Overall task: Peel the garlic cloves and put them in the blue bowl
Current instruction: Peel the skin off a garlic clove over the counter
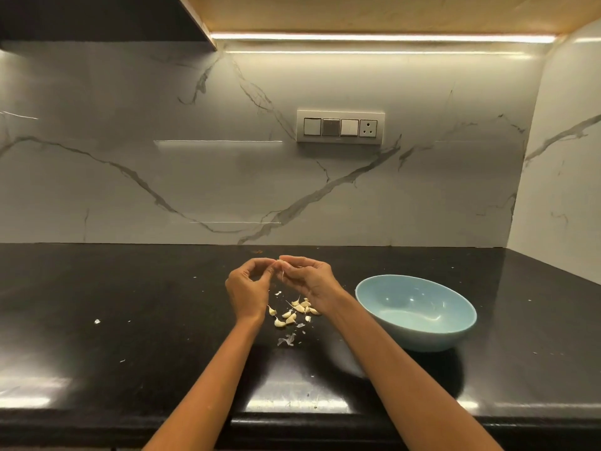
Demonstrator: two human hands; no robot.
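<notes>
Our left hand (248, 284) and right hand (309, 278) pinch one garlic clove (282, 264) above the worktop (130, 320), peeling it; next, we judge, it goes into the empty blue bowl (419, 312)

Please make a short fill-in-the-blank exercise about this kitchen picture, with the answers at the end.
1. The blue bowl has ____ inside it.
2. The pile of garlic cloves lies on the black ____.
3. The bowl stands to the ____ of the pile.
4. The left hand and the right hand pinch one ____ between them.

Answers: nothing; counter; right; clove
</notes>
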